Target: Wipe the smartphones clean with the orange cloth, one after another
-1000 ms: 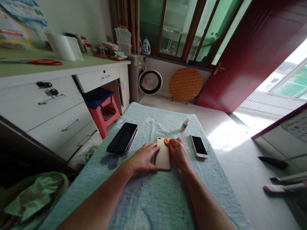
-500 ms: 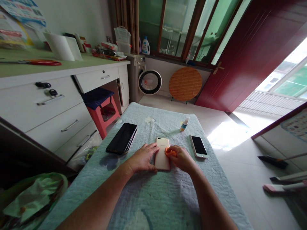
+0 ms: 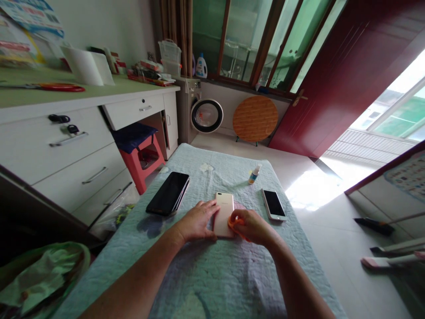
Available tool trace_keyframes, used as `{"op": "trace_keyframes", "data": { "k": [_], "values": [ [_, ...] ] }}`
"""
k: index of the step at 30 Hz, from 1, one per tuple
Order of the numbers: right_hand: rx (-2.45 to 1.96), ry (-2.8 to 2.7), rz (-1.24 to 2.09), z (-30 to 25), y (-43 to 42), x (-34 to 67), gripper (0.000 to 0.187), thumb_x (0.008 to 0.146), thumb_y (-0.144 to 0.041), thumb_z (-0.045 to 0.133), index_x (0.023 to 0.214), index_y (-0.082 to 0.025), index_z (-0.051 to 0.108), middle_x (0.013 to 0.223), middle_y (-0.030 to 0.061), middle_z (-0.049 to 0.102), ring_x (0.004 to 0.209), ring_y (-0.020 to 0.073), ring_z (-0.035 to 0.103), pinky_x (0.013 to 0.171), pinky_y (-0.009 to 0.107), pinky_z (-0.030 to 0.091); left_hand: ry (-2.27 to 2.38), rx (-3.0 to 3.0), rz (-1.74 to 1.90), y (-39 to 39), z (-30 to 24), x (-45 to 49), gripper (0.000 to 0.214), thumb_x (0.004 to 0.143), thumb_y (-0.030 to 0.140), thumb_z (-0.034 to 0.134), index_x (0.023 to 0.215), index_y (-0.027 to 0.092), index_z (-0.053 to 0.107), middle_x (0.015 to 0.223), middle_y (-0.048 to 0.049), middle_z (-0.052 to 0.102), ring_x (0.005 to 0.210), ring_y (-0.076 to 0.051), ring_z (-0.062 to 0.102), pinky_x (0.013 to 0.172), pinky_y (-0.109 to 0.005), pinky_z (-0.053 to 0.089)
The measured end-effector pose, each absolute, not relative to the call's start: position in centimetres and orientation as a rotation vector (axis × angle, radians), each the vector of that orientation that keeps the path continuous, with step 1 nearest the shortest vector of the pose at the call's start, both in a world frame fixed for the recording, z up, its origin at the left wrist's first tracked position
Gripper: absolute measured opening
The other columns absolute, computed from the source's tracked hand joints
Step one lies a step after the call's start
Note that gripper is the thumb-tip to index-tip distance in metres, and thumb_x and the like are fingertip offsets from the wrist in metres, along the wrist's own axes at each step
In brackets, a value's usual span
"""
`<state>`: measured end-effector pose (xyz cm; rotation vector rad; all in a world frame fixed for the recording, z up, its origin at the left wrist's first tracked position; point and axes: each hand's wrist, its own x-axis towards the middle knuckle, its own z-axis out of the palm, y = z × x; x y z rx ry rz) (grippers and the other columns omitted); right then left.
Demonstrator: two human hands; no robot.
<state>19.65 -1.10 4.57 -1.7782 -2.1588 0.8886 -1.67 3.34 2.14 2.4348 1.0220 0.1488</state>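
Head view: pressing left hand (image 3: 199, 220) against left edge of gold phone (image 3: 222, 217), reaching over it with fingertips near the upper half, spreading thumb apart near the lower left corner. Pinching bunched orange cloth (image 3: 233, 223) in right hand (image 3: 250, 225), holding it with thumb and fingers, touching right edge of the same phone along its lower half. Seeing gold phone lying back up on surface (image 3: 212, 274), between both hands, with camera at top left. Getting a faint line of print on its upper back, too small to read.

Looking left: seeing black phone (image 3: 169, 193), screen up and dark. Looking right: seeing white phone (image 3: 274, 204), also screen up, with round button at near end. Noting small spray bottle (image 3: 254, 175) standing upright farther back, with blue and orange label, too small to read. Also seeing posters (image 3: 31, 17) at upper left, with print too blurred to read, plus detergent bottle (image 3: 201, 66) on window sill, with illegible label.
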Motion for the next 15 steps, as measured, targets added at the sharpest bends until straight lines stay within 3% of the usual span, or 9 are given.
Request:
{"op": "trace_keyframes", "data": {
  "k": [8,15],
  "values": [
    [-1.846,-2.029,0.437,1.8,4.1,19.8,0.017,0.082,-0.024,0.054,0.090,-0.019,0.068,0.086,0.0036,0.069,0.077,0.0143,0.060,0.068,0.022,0.038,1.023,2.405,0.161,3.3,2.3,-1.8,0.088,0.057,0.043,0.080,0.134,0.016,0.046,0.147,-0.0135,0.036,0.129,-0.034,0.038,0.107,-0.040,0.031],
    [-1.912,-2.013,0.312,1.6,6.6,18.6,0.018,0.084,-0.021,0.052,0.088,-0.018,0.069,0.089,0.0057,0.066,0.081,0.0153,0.058,0.071,0.023,0.037,1.020,2.411,0.180,3.2,2.5,-1.6,0.090,0.056,0.041,0.082,0.135,0.016,0.046,0.146,-0.0125,0.038,0.127,-0.035,0.039,0.107,-0.042,0.032]
  ]
}}
